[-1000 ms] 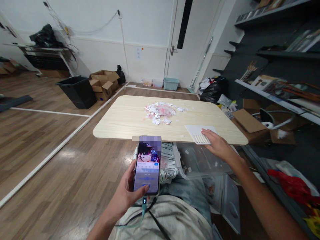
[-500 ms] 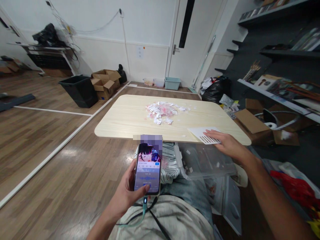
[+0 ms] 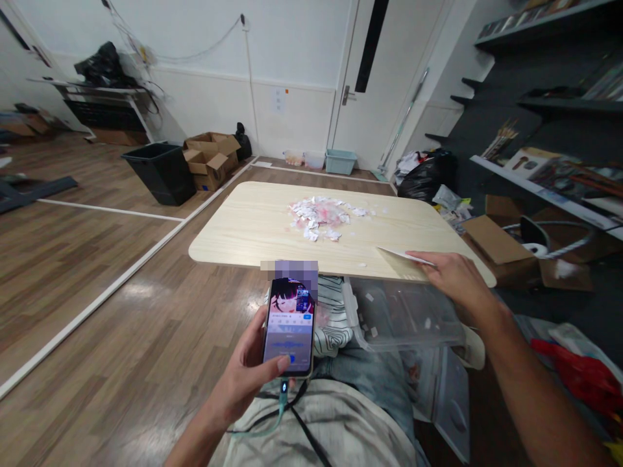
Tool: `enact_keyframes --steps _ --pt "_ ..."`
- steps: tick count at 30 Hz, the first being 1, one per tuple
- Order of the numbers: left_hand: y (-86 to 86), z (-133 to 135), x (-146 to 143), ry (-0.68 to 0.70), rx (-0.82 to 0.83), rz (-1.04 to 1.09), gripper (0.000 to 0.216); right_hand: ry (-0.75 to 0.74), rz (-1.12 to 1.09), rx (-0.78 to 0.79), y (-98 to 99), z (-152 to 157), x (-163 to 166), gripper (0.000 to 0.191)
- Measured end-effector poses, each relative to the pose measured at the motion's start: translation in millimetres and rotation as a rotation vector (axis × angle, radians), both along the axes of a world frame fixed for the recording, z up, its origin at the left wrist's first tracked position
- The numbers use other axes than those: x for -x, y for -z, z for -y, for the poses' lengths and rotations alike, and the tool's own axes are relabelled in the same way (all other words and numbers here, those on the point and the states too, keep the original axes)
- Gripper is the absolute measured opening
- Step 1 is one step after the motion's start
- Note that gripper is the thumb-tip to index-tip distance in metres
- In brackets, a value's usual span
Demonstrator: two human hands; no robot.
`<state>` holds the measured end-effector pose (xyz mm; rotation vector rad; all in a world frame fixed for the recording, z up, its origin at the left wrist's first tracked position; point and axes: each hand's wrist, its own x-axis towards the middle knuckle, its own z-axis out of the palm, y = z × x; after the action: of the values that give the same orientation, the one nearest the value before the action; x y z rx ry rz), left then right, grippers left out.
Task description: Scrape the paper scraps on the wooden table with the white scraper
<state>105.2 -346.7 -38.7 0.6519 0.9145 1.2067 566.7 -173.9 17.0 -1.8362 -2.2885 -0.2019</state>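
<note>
My left hand (image 3: 250, 363) is wrapped around a smartphone (image 3: 288, 337), its thumb on the lower screen. A cable (image 3: 282, 405) is plugged into the phone's bottom end. My right hand (image 3: 450, 275) grips a flat white slotted scraper (image 3: 406, 255), seen nearly edge-on over the table's right front part. Its left tip is at or just above the tabletop; I cannot tell if they touch. Torn white paper scraps (image 3: 318, 217) with pinkish patches lie heaped mid-table (image 3: 233, 224). One small scrap is near the front edge.
Under the table's front edge, a clear plastic bin (image 3: 403, 318) holds a few scraps. To the left stand a black trash bin (image 3: 163, 178) and cardboard boxes (image 3: 209, 162). An open carton (image 3: 501, 243) and dark shelves (image 3: 559, 104) are at the right.
My right hand has tilted the scraper from showing its slotted face to nearly edge-on. The view has shifted slightly. My left hand still holds the phone.
</note>
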Motion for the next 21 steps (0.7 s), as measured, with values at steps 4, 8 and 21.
enact_keyframes --steps 4,8,21 --pt "-19.1 -4.4 -7.3 -0.045 0.059 -0.057 0.089 0.025 0.060 0.035 -7.9 -3.3 5.3 0.047" --pt "-26.3 -10.4 -14.3 -0.140 0.107 -0.139 0.085 0.045 0.081 0.055 -11.6 -3.4 7.7 0.046" --pt "-26.3 -16.2 -14.9 -0.232 0.075 -0.189 0.080 0.032 0.050 0.059 -10.8 -0.9 7.0 0.046"
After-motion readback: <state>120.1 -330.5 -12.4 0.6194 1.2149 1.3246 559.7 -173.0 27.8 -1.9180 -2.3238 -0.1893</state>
